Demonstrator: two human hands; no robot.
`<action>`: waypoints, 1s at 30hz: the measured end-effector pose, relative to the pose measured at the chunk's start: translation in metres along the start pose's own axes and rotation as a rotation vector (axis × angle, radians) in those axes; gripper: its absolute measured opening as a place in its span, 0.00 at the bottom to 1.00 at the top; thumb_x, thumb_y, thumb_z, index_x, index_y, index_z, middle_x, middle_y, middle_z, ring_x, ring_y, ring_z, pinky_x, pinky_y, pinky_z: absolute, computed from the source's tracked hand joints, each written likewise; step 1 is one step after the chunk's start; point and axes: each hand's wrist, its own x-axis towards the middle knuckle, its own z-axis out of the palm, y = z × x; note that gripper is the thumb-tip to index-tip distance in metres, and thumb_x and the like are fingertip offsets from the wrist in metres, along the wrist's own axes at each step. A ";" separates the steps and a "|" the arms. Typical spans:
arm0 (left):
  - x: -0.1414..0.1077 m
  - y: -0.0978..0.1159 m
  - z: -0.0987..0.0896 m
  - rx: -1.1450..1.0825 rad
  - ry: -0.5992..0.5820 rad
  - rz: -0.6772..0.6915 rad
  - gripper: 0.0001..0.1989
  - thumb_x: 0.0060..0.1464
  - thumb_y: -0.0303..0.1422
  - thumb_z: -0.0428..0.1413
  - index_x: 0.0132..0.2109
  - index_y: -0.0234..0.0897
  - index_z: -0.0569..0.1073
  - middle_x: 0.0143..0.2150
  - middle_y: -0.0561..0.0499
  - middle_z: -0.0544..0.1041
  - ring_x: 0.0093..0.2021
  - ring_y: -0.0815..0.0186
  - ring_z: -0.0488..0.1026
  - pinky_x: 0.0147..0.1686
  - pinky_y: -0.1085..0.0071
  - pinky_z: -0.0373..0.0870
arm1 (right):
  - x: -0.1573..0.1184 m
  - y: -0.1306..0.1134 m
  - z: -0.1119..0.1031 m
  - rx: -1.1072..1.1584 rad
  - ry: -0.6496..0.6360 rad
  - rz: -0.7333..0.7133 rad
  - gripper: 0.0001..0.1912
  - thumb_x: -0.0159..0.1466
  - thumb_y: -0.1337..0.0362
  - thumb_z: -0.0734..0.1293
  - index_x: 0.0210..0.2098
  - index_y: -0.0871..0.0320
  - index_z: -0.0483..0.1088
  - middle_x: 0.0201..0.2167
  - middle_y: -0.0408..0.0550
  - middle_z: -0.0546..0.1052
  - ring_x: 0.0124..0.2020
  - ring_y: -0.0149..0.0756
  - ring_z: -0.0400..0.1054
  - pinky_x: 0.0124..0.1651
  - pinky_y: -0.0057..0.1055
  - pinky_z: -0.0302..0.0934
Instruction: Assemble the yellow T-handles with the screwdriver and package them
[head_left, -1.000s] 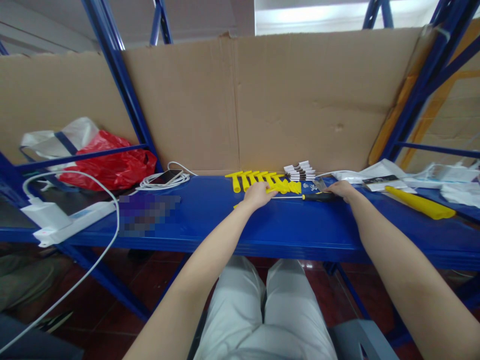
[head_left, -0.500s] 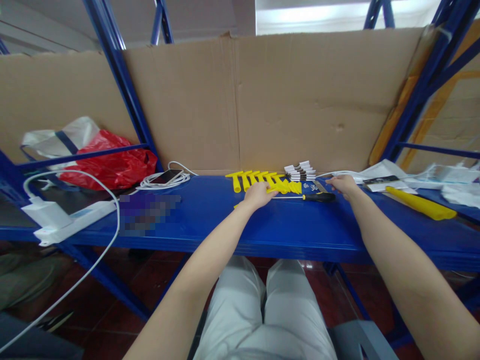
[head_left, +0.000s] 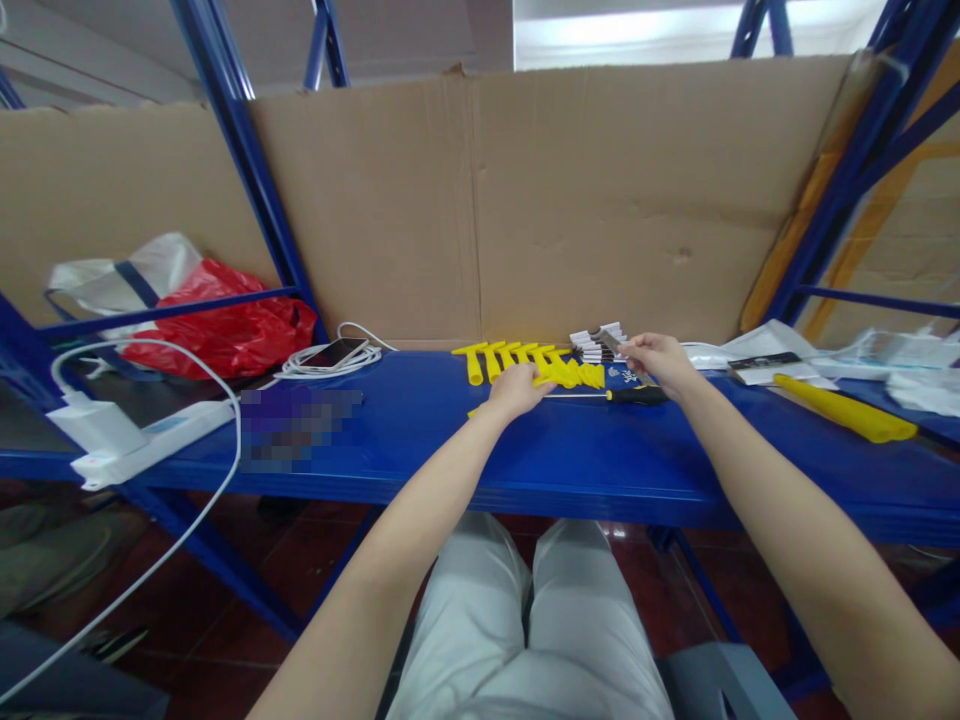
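Note:
My left hand (head_left: 517,392) is closed over a yellow T-shaped handle, with a bit of yellow at the fingertips and a yellow end (head_left: 472,412) beside the wrist. Most of that piece is hidden. Behind it stands a row of similar yellow T-shaped handles (head_left: 474,370), with a cluster of yellow pieces (head_left: 589,374) to the right. In a pinch, my right hand (head_left: 656,358) holds a thin flat grey metal blade (head_left: 610,341) in front of small white pieces (head_left: 583,344). Below that hand lies a screwdriver (head_left: 637,396) with a black and yellow handle.
Cardboard (head_left: 600,200) backs the blue shelf (head_left: 420,440). Further left are a phone (head_left: 337,352) with a coiled white cable, a power strip (head_left: 172,430) and a red plastic bag (head_left: 225,315). A long yellow object (head_left: 844,408) and white wrapping (head_left: 772,342) lie on the right.
My right hand has moved left and slightly up, and now holds the grey blade raised near the white pieces. The left hand has stayed in place.

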 end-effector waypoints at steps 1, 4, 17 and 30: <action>0.000 0.000 0.000 0.005 -0.001 -0.001 0.16 0.56 0.44 0.58 0.44 0.37 0.77 0.47 0.43 0.79 0.50 0.56 0.75 0.46 0.68 0.69 | -0.003 -0.002 0.004 0.034 -0.047 -0.026 0.19 0.48 0.53 0.75 0.21 0.57 0.64 0.15 0.41 0.66 0.18 0.25 0.57 0.21 0.24 0.52; 0.000 0.000 0.000 0.014 -0.005 -0.003 0.17 0.56 0.44 0.58 0.44 0.36 0.76 0.47 0.43 0.79 0.50 0.56 0.75 0.45 0.68 0.69 | -0.011 -0.007 0.016 0.125 -0.209 -0.076 0.23 0.44 0.48 0.76 0.21 0.57 0.64 0.15 0.40 0.66 0.18 0.25 0.57 0.21 0.24 0.52; 0.000 -0.001 0.000 0.009 0.006 -0.011 0.14 0.55 0.41 0.59 0.45 0.36 0.73 0.46 0.44 0.79 0.48 0.57 0.75 0.43 0.68 0.69 | -0.018 0.004 0.031 0.083 -0.509 0.026 0.17 0.43 0.55 0.76 0.21 0.58 0.68 0.15 0.41 0.70 0.18 0.26 0.59 0.21 0.24 0.51; 0.001 -0.002 0.003 -0.004 -0.003 0.036 0.12 0.56 0.40 0.58 0.43 0.37 0.72 0.45 0.45 0.79 0.48 0.58 0.75 0.42 0.68 0.68 | -0.025 -0.005 0.029 0.173 -0.684 0.152 0.13 0.43 0.61 0.76 0.23 0.60 0.69 0.23 0.46 0.76 0.20 0.26 0.64 0.22 0.24 0.53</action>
